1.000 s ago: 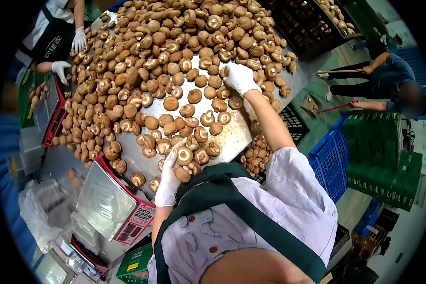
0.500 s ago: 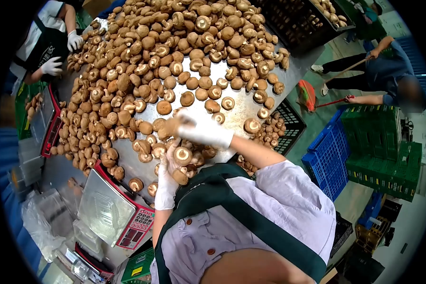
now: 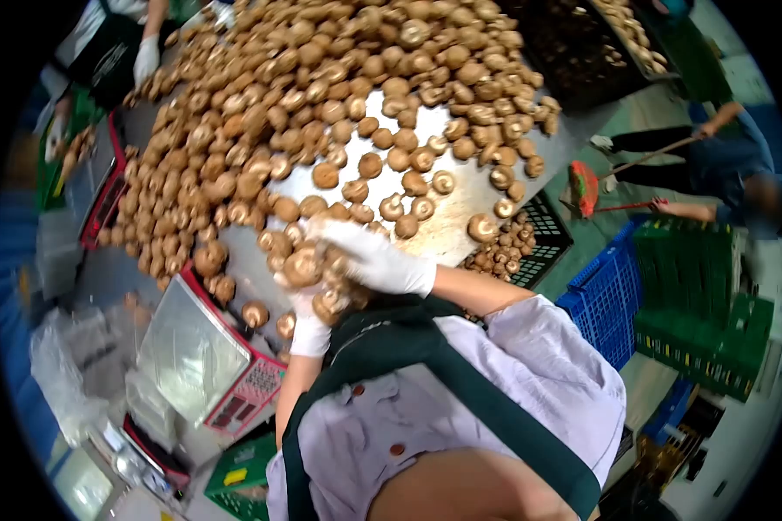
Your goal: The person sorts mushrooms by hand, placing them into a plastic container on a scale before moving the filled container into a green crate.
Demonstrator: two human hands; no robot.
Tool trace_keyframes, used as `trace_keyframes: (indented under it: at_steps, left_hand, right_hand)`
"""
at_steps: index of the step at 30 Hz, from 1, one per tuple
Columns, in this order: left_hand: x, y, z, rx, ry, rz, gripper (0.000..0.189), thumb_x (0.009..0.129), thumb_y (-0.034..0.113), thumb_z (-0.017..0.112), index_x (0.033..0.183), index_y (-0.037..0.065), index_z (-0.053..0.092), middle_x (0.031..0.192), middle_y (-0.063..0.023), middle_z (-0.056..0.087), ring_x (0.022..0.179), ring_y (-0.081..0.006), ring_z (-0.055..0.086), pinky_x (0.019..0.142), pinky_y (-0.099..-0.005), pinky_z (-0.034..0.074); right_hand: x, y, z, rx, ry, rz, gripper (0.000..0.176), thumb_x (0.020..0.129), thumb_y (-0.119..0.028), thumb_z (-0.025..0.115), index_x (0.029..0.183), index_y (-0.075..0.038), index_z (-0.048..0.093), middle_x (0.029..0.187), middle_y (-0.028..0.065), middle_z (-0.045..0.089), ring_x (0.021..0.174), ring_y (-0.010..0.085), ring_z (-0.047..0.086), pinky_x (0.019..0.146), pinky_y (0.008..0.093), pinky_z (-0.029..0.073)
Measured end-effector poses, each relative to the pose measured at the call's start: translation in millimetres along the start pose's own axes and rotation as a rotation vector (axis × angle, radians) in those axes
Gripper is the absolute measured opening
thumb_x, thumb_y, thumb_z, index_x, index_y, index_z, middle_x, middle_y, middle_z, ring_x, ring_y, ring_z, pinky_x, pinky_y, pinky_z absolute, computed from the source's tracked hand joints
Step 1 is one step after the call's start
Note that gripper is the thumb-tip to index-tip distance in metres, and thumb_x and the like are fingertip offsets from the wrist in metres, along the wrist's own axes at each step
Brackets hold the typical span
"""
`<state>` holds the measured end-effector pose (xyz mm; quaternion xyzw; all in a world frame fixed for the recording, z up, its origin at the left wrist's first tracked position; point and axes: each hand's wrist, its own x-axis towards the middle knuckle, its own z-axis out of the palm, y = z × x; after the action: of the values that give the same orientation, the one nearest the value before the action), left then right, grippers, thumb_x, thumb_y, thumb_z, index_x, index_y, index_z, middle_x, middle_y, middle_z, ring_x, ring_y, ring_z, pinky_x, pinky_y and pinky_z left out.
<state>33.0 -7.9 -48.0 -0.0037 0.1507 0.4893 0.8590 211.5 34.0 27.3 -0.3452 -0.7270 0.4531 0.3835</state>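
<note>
My left hand (image 3: 310,323), in a white glove, is cupped low in front of my apron with brown-capped shiitake mushrooms in it. Its fingers are mostly hidden by a large mushroom (image 3: 303,267) and others beside it. From the right, my gloved right hand (image 3: 369,258) reaches over the same cluster, its fingers curled around a mushroom that is blurred by motion. Beyond both hands a big heap of shiitake mushrooms (image 3: 261,113) covers much of the metal table (image 3: 447,234). Some single mushrooms lie spread out just past my right hand.
A scale with a red frame (image 3: 195,347) stands at my left, plastic bags (image 3: 61,373) beyond it. A black crate of mushrooms (image 3: 543,230) sits by the table's right edge. Green crates (image 3: 686,269) are stacked farther right, near a person sweeping. A co-worker's gloved hand (image 3: 146,59) is at the heap.
My right hand has come down a little and closer over my left hand, at the mushrooms there. The camera view has shifted slightly. The co-worker's hands at the far left have moved.
</note>
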Motion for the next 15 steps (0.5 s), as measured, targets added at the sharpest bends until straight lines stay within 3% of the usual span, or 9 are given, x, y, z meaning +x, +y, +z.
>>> trace_keyframes:
  at_steps: [1,3,4,5,7,9,11,13,15]
  left_hand:
    - [-2.0,-5.5,8.8,0.22,0.305,0.131,0.092,0.071,0.076,0.045,0.128,0.005,0.037,0.123,-0.0127,0.047,0.102,-0.0268,0.053,0.088,-0.0377,0.047]
    - [-1.5,-1.2,-5.9,0.097,0.128,0.039,0.096,0.069,0.079,0.04,0.13,0.005,0.037,0.122,-0.0107,0.047,0.101,-0.0254,0.052,0.085,-0.036,0.047]
    - [1.6,-0.6,-1.0,-0.069,-0.122,-0.064,0.097,0.069,0.08,0.04,0.13,0.005,0.036,0.123,-0.0108,0.046,0.103,-0.0258,0.051,0.086,-0.0359,0.046]
    - [3.5,-2.2,7.4,-0.116,-0.081,-0.037,0.096,0.07,0.079,0.039,0.13,0.005,0.036,0.124,-0.012,0.045,0.107,-0.0273,0.05,0.089,-0.0372,0.045]
    - [5.5,-2.0,19.2,0.167,0.218,0.093,0.087,0.073,0.076,0.04,0.126,0.008,0.04,0.119,-0.0135,0.049,0.106,-0.0286,0.051,0.093,-0.0402,0.043]
    - [5.3,0.2,21.5,0.094,0.184,0.088,0.084,0.074,0.074,0.042,0.126,0.009,0.04,0.12,-0.0133,0.048,0.107,-0.0295,0.051,0.094,-0.0415,0.043]
    - [4.4,1.0,20.9,0.187,0.176,0.072,0.09,0.073,0.074,0.043,0.131,0.006,0.034,0.127,-0.015,0.043,0.114,-0.0303,0.046,0.097,-0.0428,0.041]
    - [7.6,0.2,21.9,0.185,0.172,0.102,0.088,0.074,0.073,0.044,0.131,0.007,0.034,0.128,-0.0149,0.042,0.116,-0.031,0.044,0.098,-0.0442,0.039]
    - [9.4,0.8,18.0,0.223,0.204,0.117,0.088,0.074,0.072,0.046,0.132,0.006,0.033,0.13,-0.0146,0.041,0.118,-0.0311,0.043,0.1,-0.0456,0.037]
  right_hand:
    - [-0.4,5.2,2.1,0.073,0.021,0.005,0.044,0.091,-0.023,0.047,0.129,-0.003,0.04,0.127,0.0162,0.046,0.121,0.0312,0.041,0.102,0.0353,0.031]
    - [2.6,11.4,2.7,-0.054,0.05,-0.027,0.037,0.09,-0.015,0.044,0.125,-0.002,0.045,0.123,0.0171,0.049,0.118,0.0302,0.045,0.099,0.0358,0.035]
    - [-0.2,16.4,3.7,0.028,0.029,0.04,0.04,0.089,-0.018,0.047,0.125,-0.002,0.045,0.125,0.0154,0.049,0.12,0.0279,0.043,0.1,0.0345,0.034]
    - [-3.5,21.5,2.5,0.103,0.012,0.111,0.043,0.088,-0.02,0.049,0.126,-0.001,0.045,0.127,0.0137,0.048,0.123,0.0256,0.041,0.101,0.0332,0.032]
    - [-1.3,19.4,-20.0,-0.007,0.026,0.156,0.041,0.087,-0.021,0.053,0.123,-0.003,0.048,0.121,0.0124,0.053,0.118,0.0233,0.046,0.099,0.0327,0.035]
    - [5.4,31.0,-52.2,-0.274,0.212,0.259,0.037,0.085,-0.02,0.055,0.119,-0.005,0.052,0.116,0.0131,0.057,0.112,0.023,0.051,0.095,0.0321,0.04]
    - [13.2,47.3,-95.3,-0.734,0.298,0.322,0.035,0.081,-0.011,0.055,0.116,-0.008,0.054,0.112,0.0141,0.059,0.105,0.0258,0.055,0.088,0.0335,0.046]
    - [6.7,90.6,-137.9,-1.108,0.324,0.319,0.034,0.078,-0.007,0.051,0.112,-0.009,0.055,0.106,0.0131,0.059,0.088,0.0306,0.058,0.074,0.0404,0.049]
    - [-1.2,109.7,-166.0,-1.31,0.108,0.64,0.037,0.076,-0.004,0.049,0.112,-0.01,0.055,0.104,0.0135,0.058,0.088,0.0305,0.058,0.073,0.0407,0.049]
